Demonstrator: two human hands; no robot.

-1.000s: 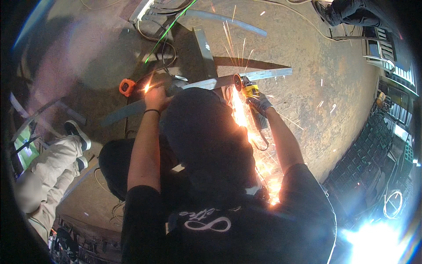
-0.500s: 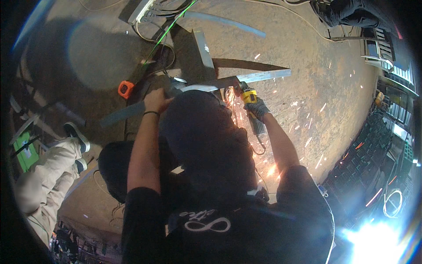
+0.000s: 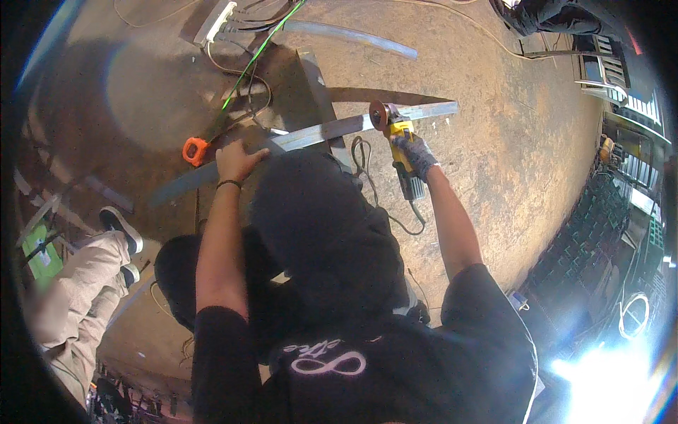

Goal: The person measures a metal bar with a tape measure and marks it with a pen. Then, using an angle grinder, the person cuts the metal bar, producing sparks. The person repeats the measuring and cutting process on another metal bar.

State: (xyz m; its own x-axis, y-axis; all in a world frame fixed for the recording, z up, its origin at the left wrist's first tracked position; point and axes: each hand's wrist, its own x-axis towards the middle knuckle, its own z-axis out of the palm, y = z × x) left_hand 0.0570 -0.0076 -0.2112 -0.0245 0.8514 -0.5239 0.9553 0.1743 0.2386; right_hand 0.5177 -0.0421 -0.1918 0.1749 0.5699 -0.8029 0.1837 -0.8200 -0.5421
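A long flat metal bar (image 3: pixel 330 130) runs from lower left to upper right across a darker metal piece (image 3: pixel 316 85). My bare left hand (image 3: pixel 239 161), a dark band at its wrist, grips the bar left of the middle. My right hand (image 3: pixel 417 155) wears a grey glove and is wrapped round a yellow-and-black angle grinder (image 3: pixel 408 173). The grinder's round disc (image 3: pixel 379 115) is over the right part of the bar; no sparks show. Whether the disc touches the metal I cannot tell. A dark hooded head and black-shirted back (image 3: pixel 332 311) cover the middle between my arms.
An orange tape measure (image 3: pixel 195 150) lies by my left hand. A white power strip (image 3: pixel 215 22) with cables and another metal strip (image 3: pixel 353 35) lie farther off. A person's beige trousers (image 3: pixel 92 283) are at left; a bright glare (image 3: pixel 611 389) is lower right.
The orange sparks have stopped. The grinder has turned and risen, so its disc shows above the bar. My left hand stays on the bar; the whole view has shifted slightly.
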